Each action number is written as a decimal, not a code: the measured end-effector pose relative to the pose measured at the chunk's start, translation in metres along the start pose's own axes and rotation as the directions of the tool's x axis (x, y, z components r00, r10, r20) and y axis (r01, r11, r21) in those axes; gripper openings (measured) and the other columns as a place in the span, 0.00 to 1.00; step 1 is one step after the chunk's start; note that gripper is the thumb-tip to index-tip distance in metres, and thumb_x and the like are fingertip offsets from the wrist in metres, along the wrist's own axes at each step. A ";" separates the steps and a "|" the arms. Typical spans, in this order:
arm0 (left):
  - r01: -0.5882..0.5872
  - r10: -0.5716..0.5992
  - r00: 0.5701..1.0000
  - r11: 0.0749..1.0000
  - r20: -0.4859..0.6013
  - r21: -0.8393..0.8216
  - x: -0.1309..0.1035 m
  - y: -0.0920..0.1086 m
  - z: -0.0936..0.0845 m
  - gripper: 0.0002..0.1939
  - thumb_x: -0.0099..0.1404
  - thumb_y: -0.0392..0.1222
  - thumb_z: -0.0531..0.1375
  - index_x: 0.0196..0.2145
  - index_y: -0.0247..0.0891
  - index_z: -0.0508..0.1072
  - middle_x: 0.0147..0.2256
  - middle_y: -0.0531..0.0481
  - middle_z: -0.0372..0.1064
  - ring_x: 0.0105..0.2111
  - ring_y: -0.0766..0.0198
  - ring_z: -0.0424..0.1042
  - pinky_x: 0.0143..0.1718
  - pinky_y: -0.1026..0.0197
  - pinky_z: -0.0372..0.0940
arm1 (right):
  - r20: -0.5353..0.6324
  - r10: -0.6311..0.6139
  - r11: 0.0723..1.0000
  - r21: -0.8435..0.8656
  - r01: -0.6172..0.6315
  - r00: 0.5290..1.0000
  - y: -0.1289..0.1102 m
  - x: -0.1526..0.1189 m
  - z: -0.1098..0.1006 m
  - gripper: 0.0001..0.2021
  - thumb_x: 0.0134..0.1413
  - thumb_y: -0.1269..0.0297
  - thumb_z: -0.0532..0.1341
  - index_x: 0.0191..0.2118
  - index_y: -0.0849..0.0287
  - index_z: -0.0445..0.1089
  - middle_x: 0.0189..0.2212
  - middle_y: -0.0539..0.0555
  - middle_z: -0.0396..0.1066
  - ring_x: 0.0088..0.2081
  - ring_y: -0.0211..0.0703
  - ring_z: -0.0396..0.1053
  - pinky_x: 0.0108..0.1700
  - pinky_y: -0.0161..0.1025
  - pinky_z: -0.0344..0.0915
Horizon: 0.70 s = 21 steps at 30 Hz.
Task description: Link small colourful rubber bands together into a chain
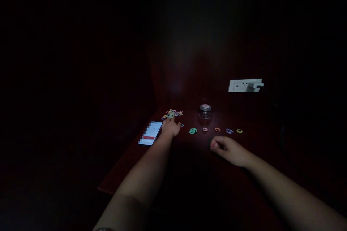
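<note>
Left hand (170,127) reaches to the near edge of a mixed pile of bands (171,113), any pinch too dim to tell; the right hand (226,148) curls loosely, its grip unclear. Ahead of the right hand, green bands (193,131), pink (205,129), orange (219,130), purple bands (229,130) and yellow (239,132) already lie apart by colour; the pile seems left unsorted. All look small, thin, ring-like.

One camera, worn on the person's head, looks forward and down from the near side of the bench (127,173), wide enough to take in the left hand (170,127) and the right hand (230,150) at mid-range, with the white wall socket (240,86) beyond at far right.
</note>
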<state>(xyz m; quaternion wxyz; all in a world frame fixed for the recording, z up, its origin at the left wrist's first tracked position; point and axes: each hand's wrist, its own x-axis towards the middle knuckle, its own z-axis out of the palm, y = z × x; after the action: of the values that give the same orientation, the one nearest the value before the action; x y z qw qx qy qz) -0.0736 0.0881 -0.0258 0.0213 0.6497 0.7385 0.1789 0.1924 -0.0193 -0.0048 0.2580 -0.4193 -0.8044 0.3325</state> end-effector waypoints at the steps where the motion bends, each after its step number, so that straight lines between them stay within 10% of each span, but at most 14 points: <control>1: 0.014 -0.014 1.000 1.000 0.001 0.005 0.001 0.000 0.001 0.34 0.62 0.57 0.48 0.59 0.31 0.58 0.61 0.32 0.51 0.60 0.43 0.52 0.59 0.48 0.47 | 0.003 -0.002 1.000 0.004 0.002 1.000 0.001 0.000 0.000 0.09 0.52 0.60 0.57 0.29 0.61 0.65 0.21 0.47 0.59 0.24 0.34 0.56 0.26 0.33 0.53; 21: 0.029 -0.036 0.992 0.997 -0.117 -0.066 0.002 -0.001 -0.002 0.24 0.63 0.41 0.50 0.55 0.28 0.61 0.56 0.31 0.57 0.57 0.47 0.56 0.57 0.52 0.51 | 0.004 -0.017 1.000 0.008 0.017 1.000 0.008 0.000 0.000 0.09 0.52 0.59 0.58 0.29 0.60 0.66 0.21 0.47 0.61 0.24 0.35 0.56 0.26 0.33 0.54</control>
<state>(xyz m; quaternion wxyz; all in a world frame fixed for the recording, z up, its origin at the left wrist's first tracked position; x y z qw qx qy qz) -0.0757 0.0896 -0.0239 0.0012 0.6249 0.7428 0.2403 0.1962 -0.0158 -0.0110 0.2612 -0.4107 -0.8071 0.3343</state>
